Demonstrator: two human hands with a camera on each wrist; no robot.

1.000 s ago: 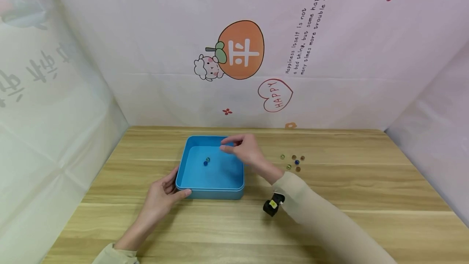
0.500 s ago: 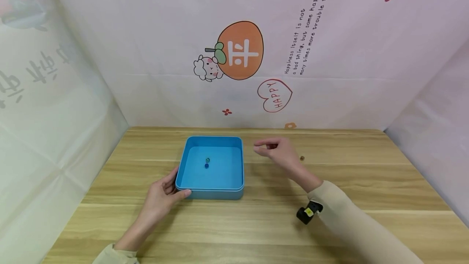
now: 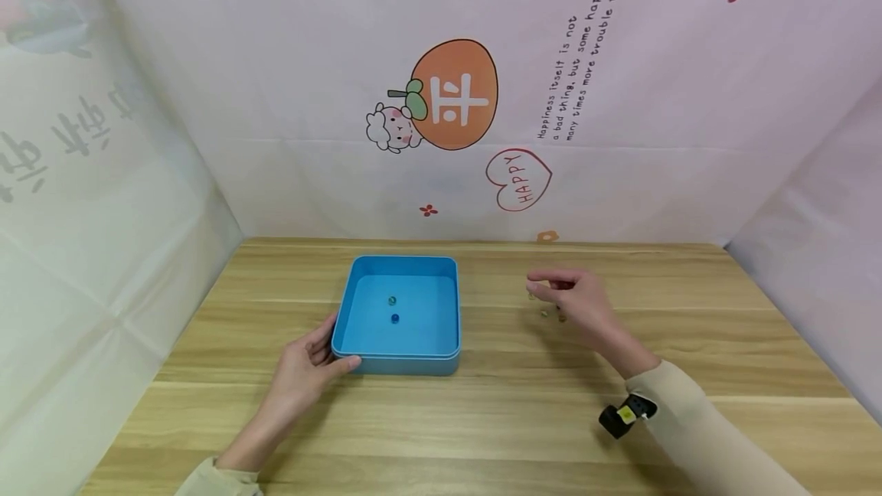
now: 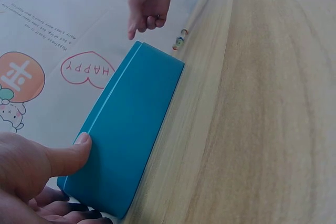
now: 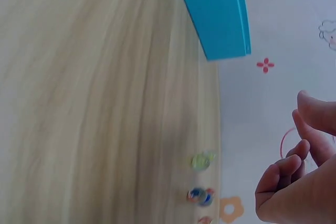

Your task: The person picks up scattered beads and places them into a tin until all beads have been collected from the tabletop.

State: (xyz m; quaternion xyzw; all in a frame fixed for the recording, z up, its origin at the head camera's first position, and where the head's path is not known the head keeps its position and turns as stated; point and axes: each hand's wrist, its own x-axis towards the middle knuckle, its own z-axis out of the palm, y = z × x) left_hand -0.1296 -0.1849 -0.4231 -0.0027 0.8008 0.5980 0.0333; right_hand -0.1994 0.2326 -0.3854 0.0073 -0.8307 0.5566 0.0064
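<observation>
My left hand (image 3: 303, 370) grips the near left corner of a square blue box (image 3: 406, 366), thumb on its front wall and fingers along its left side. Inside the box lie a greenish marble (image 3: 392, 300) and a dark blue marble (image 3: 395, 318), apart from each other. Right of the box, my right hand (image 3: 579, 301) hovers over several loose marbles (image 5: 200, 196) on the table, partly hiding them in the head view. In the right wrist view its thumb and forefinger (image 5: 314, 137) are apart with nothing between them, the other fingers loosely bent.
The wooden table (image 3: 413, 435) meets a printed white cloth (image 3: 310, 190) at its back edge. More cloth hangs at the left and right sides. A small black wrist camera (image 3: 623, 413) hangs under my right sleeve.
My right hand has moved right, from over the box to above the loose marbles. The blue marble in the box has rolled forward and right. My left hand has stayed put.
</observation>
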